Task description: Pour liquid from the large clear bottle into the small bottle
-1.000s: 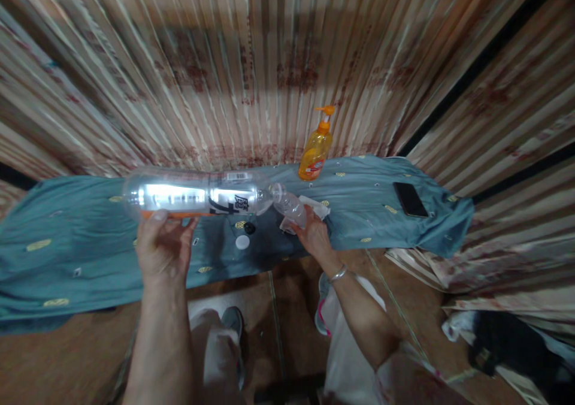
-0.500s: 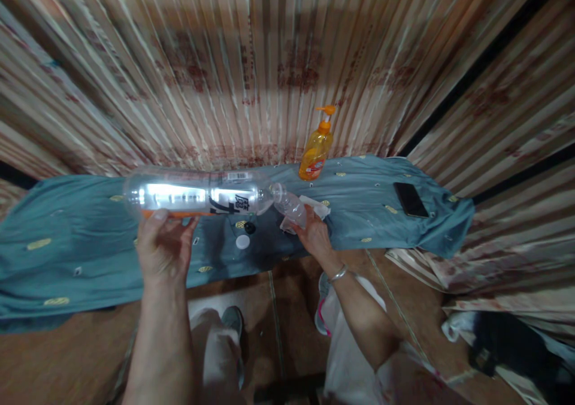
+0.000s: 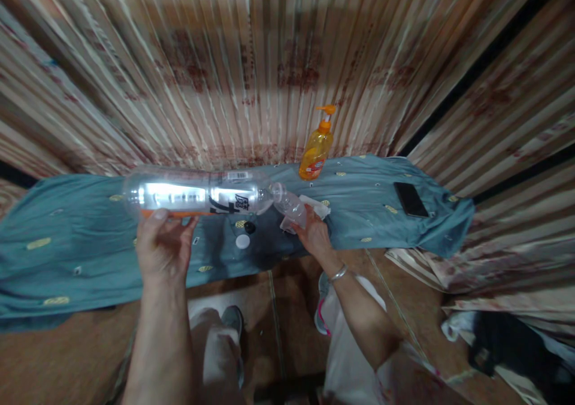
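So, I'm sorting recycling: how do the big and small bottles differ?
The big bottle is larger than the small bottle. The big bottle bears printing; the small bottle shows none. The left hand holds the big bottle crosswise; the right hand holds the small bottle slanted. Both are clear.

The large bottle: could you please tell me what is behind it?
Teal cloth and curtain show around the large bottle; what its shiny label and the left hand cover cannot be seen.

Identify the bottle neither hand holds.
The orange pump bottle, standing on the teal cloth; the left hand holds the large clear bottle, the right hand the small clear bottle.
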Demonstrator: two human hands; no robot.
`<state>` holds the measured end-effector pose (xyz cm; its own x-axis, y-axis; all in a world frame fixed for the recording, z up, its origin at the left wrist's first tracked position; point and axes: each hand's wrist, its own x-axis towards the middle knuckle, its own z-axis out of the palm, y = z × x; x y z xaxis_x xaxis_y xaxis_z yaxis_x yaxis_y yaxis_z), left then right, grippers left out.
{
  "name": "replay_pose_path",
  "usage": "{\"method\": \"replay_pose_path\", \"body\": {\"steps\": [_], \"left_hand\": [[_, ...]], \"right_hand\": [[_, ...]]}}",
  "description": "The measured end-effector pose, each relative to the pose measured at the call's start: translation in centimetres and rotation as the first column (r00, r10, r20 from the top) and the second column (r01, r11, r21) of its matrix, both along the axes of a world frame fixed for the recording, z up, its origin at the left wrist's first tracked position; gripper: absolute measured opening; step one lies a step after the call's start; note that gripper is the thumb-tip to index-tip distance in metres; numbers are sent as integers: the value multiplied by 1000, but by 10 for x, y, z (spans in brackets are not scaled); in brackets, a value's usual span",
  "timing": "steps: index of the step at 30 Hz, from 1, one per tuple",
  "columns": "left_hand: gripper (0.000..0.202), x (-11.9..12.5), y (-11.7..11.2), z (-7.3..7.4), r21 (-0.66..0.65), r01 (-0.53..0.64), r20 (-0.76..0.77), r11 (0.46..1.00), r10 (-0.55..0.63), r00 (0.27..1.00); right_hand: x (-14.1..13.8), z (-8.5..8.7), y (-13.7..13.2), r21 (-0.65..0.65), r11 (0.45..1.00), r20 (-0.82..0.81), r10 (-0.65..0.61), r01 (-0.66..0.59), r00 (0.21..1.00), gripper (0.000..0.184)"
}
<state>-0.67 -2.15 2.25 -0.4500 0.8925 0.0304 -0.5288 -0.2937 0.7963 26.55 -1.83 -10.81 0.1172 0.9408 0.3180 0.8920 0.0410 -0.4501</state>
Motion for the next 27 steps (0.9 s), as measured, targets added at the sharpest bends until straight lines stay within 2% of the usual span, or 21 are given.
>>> {"method": "replay_pose_path", "body": {"steps": [13, 27], "left_hand": [[32, 2, -1, 2, -10, -13, -14, 1000, 13, 1000], [34, 1, -1, 2, -4, -3, -15, 1000, 2, 1000]], "right_hand": [[1, -5, 2, 55, 998, -7, 20, -19, 1000, 50], [1, -4, 1, 22, 1000, 14, 6, -6, 1000, 50]]}}
